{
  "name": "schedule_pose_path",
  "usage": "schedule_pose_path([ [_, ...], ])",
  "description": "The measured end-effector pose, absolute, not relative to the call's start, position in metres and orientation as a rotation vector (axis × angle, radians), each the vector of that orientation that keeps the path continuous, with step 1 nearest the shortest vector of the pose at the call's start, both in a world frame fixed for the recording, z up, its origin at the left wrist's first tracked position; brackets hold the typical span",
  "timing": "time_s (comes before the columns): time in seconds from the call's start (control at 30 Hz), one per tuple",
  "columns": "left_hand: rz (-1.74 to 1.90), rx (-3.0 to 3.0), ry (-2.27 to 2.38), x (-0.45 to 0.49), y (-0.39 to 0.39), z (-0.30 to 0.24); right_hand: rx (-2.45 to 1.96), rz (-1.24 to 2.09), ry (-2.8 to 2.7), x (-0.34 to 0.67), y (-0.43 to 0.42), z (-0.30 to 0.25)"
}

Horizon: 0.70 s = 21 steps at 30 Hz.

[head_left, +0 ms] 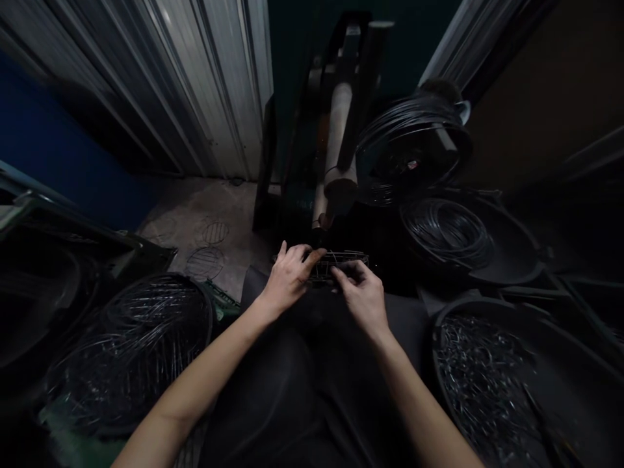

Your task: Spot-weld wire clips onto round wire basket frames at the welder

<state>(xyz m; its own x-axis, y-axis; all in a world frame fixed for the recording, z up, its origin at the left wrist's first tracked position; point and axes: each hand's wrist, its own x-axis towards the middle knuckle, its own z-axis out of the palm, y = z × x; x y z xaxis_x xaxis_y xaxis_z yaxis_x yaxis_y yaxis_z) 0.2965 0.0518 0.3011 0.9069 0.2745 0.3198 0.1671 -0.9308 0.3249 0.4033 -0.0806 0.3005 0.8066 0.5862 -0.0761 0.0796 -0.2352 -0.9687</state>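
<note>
– Left hand (290,276): doing what?
– Closed on the left end of a small wire frame (341,263), fingers curled over the top, thumb reaching along the front edge.
– And the right hand (363,292)?
– Closed too, pinching the frame's near edge close to the middle, fingertips bent in, palm down.
– Where exactly, that frame?
– Centre of view, just beyond both hands, above a dark lap (302,383) and right below the foot of a dark machine (351,78). Seemingly held off any surface; too dim there to be sure.
– Which way round?
– Long axis left to right, across the body, roughly level. Left end under the left hand, right end sticking out past the right hand's fingers. Left hand slightly farther forward, right hand slightly nearer the body; both touching the frame, neither closer than the other.
– Around it?
– Pale roller (336,130) upright on the machine, just behind the frame. Spool (412,153) of black wire to the right of the roller. Below that, a loose coil (446,231) in a shallow pan (511,260). Near right, a basin (453,304) of small bent wire pieces. Near left, a second basin (209,312) heaped with thin rods. Round grilles (209,247) flat on the concrete floor (244,208), well apart from the hands. Corrugated wall (205,84) behind.
</note>
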Motion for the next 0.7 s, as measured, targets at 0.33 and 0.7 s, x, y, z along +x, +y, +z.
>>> schedule_pose_path([
  [0.33, 0.716, 2.547, 0.321, 0.296, 0.059, 0.294, -1.903, -0.007, -0.568, 0.381, -0.064, 0.281],
  [0.7, 0.835, 2.502, 0.288, 0.299, 0.068, 0.286, -1.888, -0.115, -0.629, 0.384, -0.053, 0.271],
])
